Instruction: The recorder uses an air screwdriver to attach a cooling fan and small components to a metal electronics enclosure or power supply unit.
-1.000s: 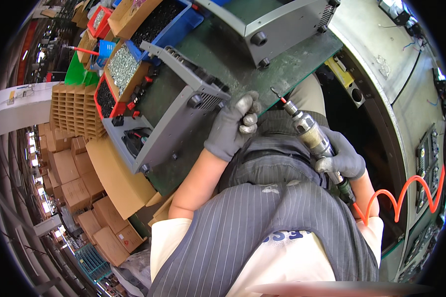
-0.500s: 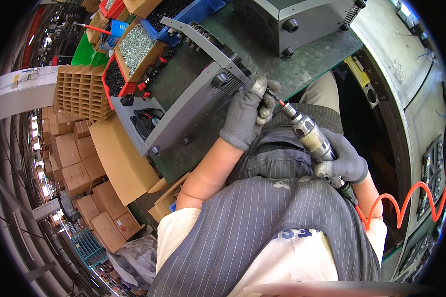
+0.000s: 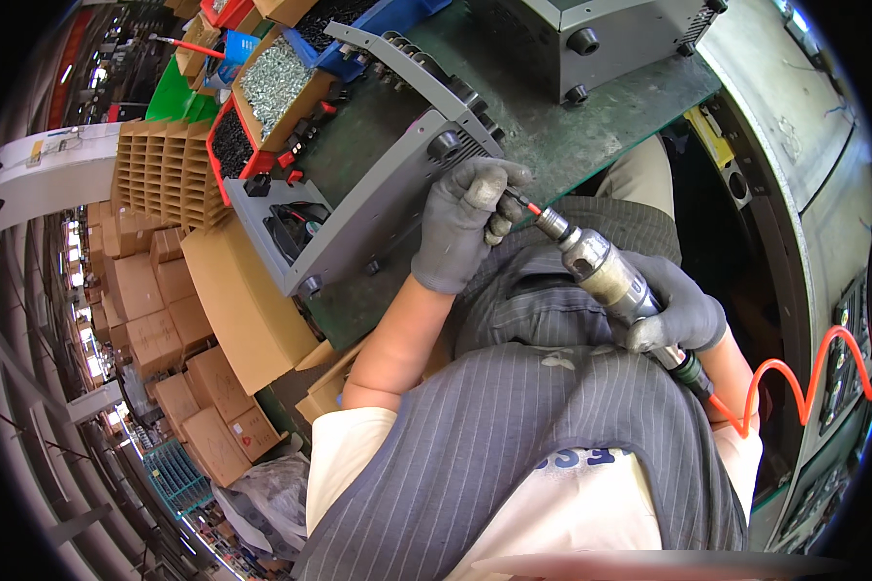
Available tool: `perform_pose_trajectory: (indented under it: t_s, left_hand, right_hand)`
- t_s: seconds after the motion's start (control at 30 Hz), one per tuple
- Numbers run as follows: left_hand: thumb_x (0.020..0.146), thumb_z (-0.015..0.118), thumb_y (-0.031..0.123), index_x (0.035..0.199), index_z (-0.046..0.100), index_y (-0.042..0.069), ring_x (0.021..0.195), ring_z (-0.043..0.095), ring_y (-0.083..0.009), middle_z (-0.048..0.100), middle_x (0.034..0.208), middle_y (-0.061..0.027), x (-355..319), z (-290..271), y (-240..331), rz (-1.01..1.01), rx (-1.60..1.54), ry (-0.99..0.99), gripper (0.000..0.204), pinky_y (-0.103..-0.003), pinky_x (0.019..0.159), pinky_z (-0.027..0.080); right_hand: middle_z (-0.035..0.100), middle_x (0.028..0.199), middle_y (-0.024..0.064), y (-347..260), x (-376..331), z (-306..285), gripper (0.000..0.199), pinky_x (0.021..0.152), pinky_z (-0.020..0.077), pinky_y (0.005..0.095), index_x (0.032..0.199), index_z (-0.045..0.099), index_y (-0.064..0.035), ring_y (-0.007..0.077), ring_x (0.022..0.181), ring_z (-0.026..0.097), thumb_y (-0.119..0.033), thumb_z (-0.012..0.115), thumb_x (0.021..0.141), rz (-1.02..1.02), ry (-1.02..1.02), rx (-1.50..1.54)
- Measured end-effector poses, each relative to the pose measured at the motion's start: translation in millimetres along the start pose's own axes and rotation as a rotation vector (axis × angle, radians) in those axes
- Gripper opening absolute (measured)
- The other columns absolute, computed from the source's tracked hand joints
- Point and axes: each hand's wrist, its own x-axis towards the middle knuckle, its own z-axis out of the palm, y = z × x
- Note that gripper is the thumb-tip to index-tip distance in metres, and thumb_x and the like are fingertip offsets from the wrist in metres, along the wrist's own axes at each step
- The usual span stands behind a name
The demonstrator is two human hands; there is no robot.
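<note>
The gloved left hand [image 3: 465, 228] pinches the red-tipped bit of the metal pneumatic screwdriver [image 3: 601, 271], gripped by the gloved right hand [image 3: 678, 315], beside the grey metal housing [image 3: 358, 194] on the green bench [image 3: 591, 131]; driving seemingly not yet begun.

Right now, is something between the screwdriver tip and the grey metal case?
Yes: the gloved left hand pinches the red bit tip of the silver pneumatic screwdriver, beside the grey metal case. The gloved right hand holds the tool.
</note>
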Motion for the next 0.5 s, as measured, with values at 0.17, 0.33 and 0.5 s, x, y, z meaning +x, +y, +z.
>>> perform_pose_trajectory:
  t_s: [0.17, 0.33, 0.5]
  left_hand:
    - [0.090, 0.058, 0.028, 0.095, 0.064, 0.001, 0.062, 0.052, -0.0055, 0.061, 0.075, -0.0008, -17.8, 2.1, 21.0, 0.002, 0.226, -0.132, 0.028, -0.019, 0.055, 0.041]
    - [0.086, 0.060, 0.027, 0.092, 0.065, 0.003, 0.067, 0.058, -0.0151, 0.062, 0.078, -0.0069, -39.3, -1.7, 67.6, 0.446, 0.894, -0.079, 0.025, -0.028, 0.062, 0.046]
    - [0.080, 0.066, 0.035, 0.091, 0.068, 0.007, 0.058, 0.054, -0.0177, 0.057, 0.071, -0.0058, -44.7, -16.9, 123.5, 0.563, 1.536, 0.296, 0.030, -0.030, 0.053, 0.043]
  right_hand:
    - [0.058, 0.098, 0.0063, -12.3, 3.2, 10.4, 0.078, 0.079, 0.0437, 0.0267, 0.119, 0.050, 0.0026, 0.0136, 0.086, 0.054, -0.032, 0.082, 0.058, -0.068, 0.111, -0.171]
    - [0.057, 0.095, 0.0050, -20.9, 12.6, 14.2, 0.078, 0.076, 0.0436, 0.0258, 0.120, 0.049, 0.0030, 0.0124, 0.082, 0.053, -0.033, 0.082, 0.059, -0.104, 0.161, -0.223]
    - [0.057, 0.096, 0.0051, -21.7, 21.3, 17.4, 0.079, 0.076, 0.0436, 0.0258, 0.120, 0.049, 0.0032, 0.0125, 0.082, 0.053, -0.033, 0.082, 0.058, -0.116, 0.163, -0.184]
